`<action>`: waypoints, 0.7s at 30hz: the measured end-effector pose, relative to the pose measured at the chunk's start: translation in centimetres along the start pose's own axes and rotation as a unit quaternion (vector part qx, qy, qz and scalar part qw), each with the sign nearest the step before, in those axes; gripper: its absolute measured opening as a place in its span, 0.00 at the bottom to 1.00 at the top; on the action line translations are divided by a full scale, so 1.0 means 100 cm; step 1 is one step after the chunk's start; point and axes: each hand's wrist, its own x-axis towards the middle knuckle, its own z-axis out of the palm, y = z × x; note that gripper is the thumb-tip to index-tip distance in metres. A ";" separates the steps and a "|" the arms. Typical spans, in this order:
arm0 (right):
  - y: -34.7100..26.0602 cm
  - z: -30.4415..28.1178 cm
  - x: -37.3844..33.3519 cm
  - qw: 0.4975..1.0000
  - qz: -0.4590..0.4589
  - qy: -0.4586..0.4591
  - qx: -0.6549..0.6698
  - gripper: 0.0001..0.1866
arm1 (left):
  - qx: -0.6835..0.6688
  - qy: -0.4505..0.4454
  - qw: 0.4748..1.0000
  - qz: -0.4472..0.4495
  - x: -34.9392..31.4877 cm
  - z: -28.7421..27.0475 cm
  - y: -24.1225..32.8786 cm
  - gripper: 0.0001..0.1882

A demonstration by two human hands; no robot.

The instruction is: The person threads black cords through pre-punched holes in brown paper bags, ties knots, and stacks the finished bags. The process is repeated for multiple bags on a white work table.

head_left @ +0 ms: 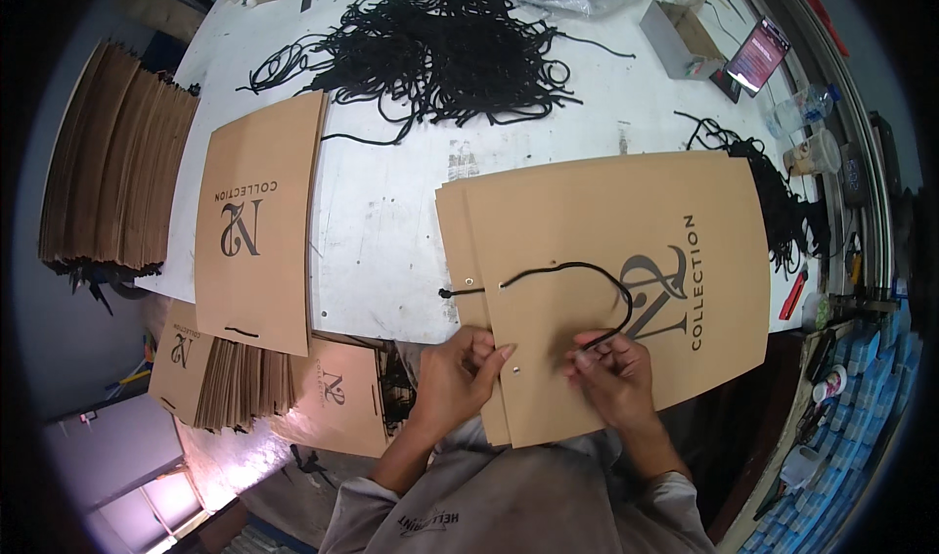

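A flat brown paper bag with black print lies on top of other bags at the near edge of the table, its punched top edge toward my left. Through one metal-ringed hole runs a black cord; its knotted end sticks out past the left edge. The cord's free length curves over the bag into my right hand, whose thumb and fingers are pinched on it near the second hole. My left hand is closed on the bag's left edge, thumb on top beside that hole; its other fingers are partly hidden.
A heap of black cords lies at the back, with a smaller bunch at right. Another bag lies at left, near a tall bag stack. A grey box, a phone and a red cutter line the right side.
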 end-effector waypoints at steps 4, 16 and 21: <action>0.012 0.016 0.009 0.921 -0.292 -0.084 -0.246 0.12 | -0.114 0.013 0.993 -0.008 0.013 -0.002 0.011 0.11; 0.041 0.026 0.024 0.876 -0.380 -0.049 -0.293 0.10 | -0.259 -0.162 0.952 -0.023 0.011 -0.015 0.009 0.25; 0.042 0.016 0.029 0.872 -0.374 -0.087 -0.304 0.14 | -0.217 -0.152 0.964 0.022 0.014 -0.008 0.001 0.25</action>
